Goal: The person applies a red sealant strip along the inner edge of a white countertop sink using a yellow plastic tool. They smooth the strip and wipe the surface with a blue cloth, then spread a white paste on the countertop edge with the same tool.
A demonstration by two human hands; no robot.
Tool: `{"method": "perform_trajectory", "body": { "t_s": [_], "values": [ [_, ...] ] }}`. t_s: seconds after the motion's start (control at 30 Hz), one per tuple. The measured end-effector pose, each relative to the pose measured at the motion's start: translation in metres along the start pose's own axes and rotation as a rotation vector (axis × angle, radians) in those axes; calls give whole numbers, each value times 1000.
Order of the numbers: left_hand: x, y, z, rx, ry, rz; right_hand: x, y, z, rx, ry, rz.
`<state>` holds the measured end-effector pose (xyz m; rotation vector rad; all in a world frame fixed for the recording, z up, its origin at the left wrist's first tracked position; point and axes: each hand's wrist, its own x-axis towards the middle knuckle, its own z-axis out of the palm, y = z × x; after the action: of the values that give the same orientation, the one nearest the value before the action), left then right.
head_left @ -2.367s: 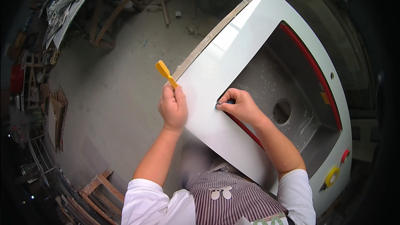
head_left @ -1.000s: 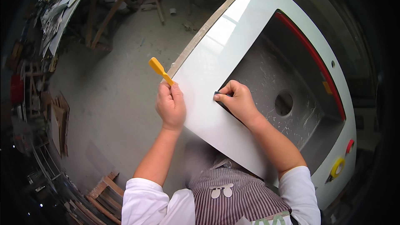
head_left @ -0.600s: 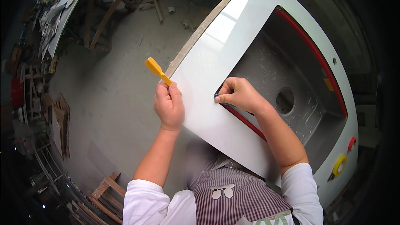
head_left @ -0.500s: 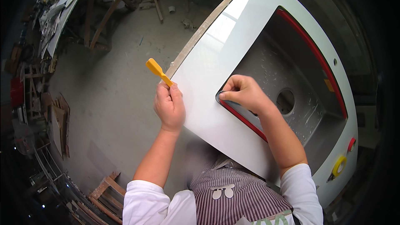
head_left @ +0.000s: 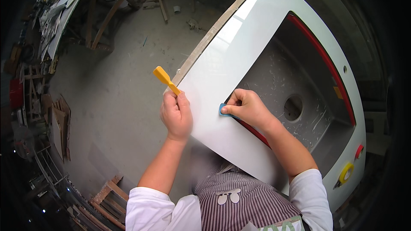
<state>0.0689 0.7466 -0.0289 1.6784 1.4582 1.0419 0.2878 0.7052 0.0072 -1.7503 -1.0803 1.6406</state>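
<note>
My left hand (head_left: 177, 117) is closed round the lower end of a flat yellow plastic tool (head_left: 163, 77), held past the left edge of a glossy white countertop (head_left: 214, 70). Its wide end points up and away from me. Over the near left corner of the cutout, my right hand (head_left: 250, 109) pinches a small thin blue piece (head_left: 221, 109) between thumb and fingers. That piece touches or nearly touches the white surface there. Below the cutout lies a dark grey sink (head_left: 269, 70) with pale scraps in it. Red strips (head_left: 329, 57) line parts of the cutout's edge.
A yellow tape roll (head_left: 346, 172) and a red roll (head_left: 358, 151) lie on the countertop's right end. At far left stands a cluttered bench (head_left: 64, 15). Wood scraps (head_left: 162, 6) litter the floor behind, and a wooden frame (head_left: 112, 199) stands at lower left.
My right hand has moved slightly left and toward me, and the blue piece now shows flat past the cutout's corner. My left hand with the yellow tool has shifted slightly right and nearer.
</note>
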Motion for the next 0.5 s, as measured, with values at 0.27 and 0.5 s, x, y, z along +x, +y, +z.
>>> {"method": "perform_trajectory", "body": {
  "t_s": [0.27, 0.5],
  "values": [
    [0, 6, 4, -99, 28, -65, -1, 15, 25, -180, 419, -366],
    [0, 4, 2, -75, 22, -31, -6, -19, -7, -217, -39, -13]
  ]
}}
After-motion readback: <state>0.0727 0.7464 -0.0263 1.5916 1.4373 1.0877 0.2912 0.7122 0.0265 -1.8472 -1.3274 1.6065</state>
